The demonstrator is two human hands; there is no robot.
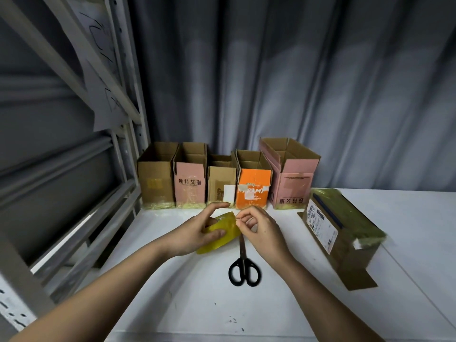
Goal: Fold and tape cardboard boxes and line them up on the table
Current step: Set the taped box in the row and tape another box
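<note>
My left hand [201,229] grips a yellow roll of tape [225,234] above the white table [185,304], thumb on its side and fingers round its rim. My right hand [256,227] pinches at the roll's right edge with thumb and forefinger; whether it holds the tape's end I cannot tell. A brown box [343,233] lies on its side at the right, its upper face covered in yellowish tape. Several open-topped boxes stand in a row along the back: brown [154,178], pink [190,185], small brown [220,185], orange [253,187], large pink [292,178].
Black-handled scissors [244,269] lie on the table just below my hands, blades pointing away from me. A grey metal shelving frame [74,169] stands at the left beside the table's edge. A grey curtain [296,82] hangs behind the row.
</note>
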